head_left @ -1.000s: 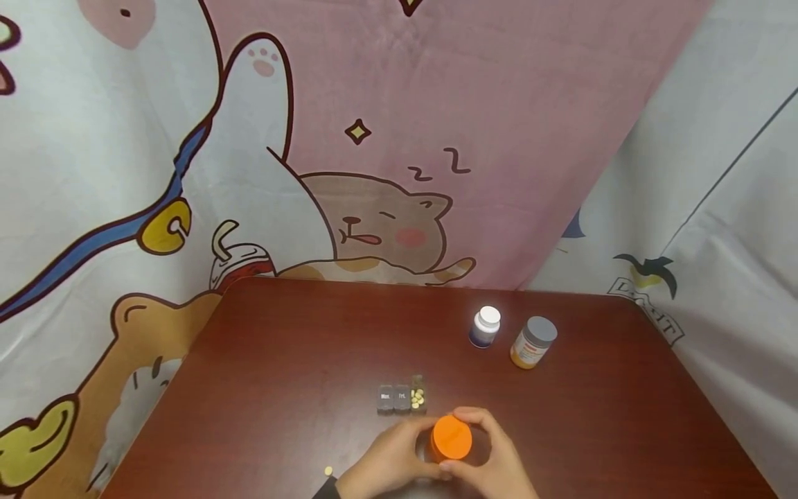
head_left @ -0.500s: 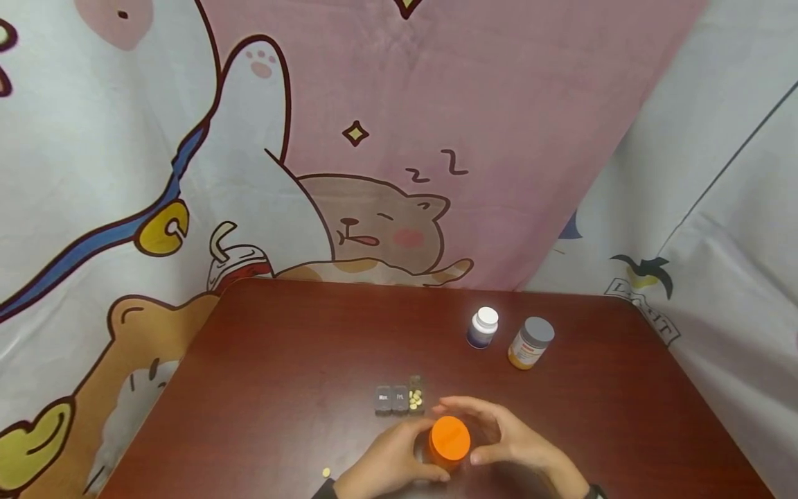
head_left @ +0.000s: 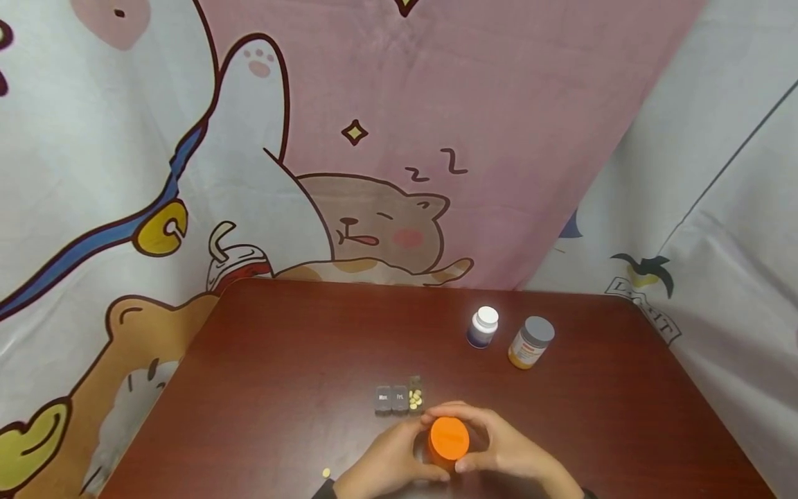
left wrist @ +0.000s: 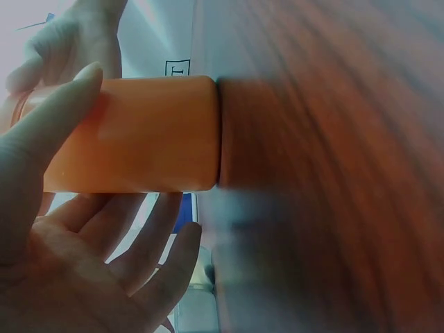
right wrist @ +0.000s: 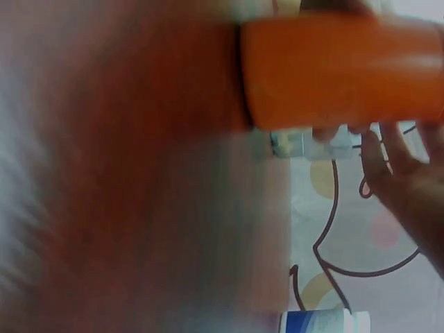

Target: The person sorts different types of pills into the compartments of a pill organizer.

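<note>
The orange bottle (head_left: 449, 439) stands upright on the reddish-brown table (head_left: 280, 360). The left hand (head_left: 393, 454) grips its side, thumb and fingers curled round it; the right hand (head_left: 508, 443) curves thumb and fingers about its top. Just beyond sits a pill organizer (head_left: 399, 402), its rightmost lid raised above yellow pills (head_left: 415, 399). A loose tablet (head_left: 326, 473) lies left of the hands. Farther back stand a white bottle (head_left: 483, 326) and a grey-lidded jar (head_left: 531, 342).
</note>
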Tool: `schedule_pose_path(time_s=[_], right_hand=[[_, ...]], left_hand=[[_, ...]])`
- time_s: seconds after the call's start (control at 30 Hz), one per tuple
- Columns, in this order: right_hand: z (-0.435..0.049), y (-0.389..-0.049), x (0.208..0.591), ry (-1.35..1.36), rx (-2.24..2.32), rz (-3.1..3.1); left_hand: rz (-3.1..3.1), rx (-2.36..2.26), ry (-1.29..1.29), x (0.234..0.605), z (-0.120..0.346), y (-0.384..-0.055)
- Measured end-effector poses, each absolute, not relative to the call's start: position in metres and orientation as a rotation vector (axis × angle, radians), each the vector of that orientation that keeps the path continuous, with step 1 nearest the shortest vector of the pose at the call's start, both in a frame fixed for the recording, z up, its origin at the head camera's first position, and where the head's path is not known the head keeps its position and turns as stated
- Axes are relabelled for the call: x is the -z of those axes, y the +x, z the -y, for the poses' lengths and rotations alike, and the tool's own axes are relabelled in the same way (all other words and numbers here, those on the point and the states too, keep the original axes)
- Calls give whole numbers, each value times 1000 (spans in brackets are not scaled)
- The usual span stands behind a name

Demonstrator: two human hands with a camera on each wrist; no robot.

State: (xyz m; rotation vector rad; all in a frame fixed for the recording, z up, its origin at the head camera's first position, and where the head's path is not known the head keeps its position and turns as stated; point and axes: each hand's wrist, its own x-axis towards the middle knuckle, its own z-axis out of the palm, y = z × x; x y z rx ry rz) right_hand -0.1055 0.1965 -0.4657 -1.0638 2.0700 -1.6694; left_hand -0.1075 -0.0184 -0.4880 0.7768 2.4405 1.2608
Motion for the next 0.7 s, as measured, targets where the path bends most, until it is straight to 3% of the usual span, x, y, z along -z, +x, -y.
schedule_pose_path(time_s=[0.57,0.7], right_hand=[[-163,-62,472,-406,1655,-2802],[-165,-64,471,-506,1580,-2835]], left_hand=[[-2459,-1215,772,487,16,-110],[-2437,-1217,780,487,16,-111]])
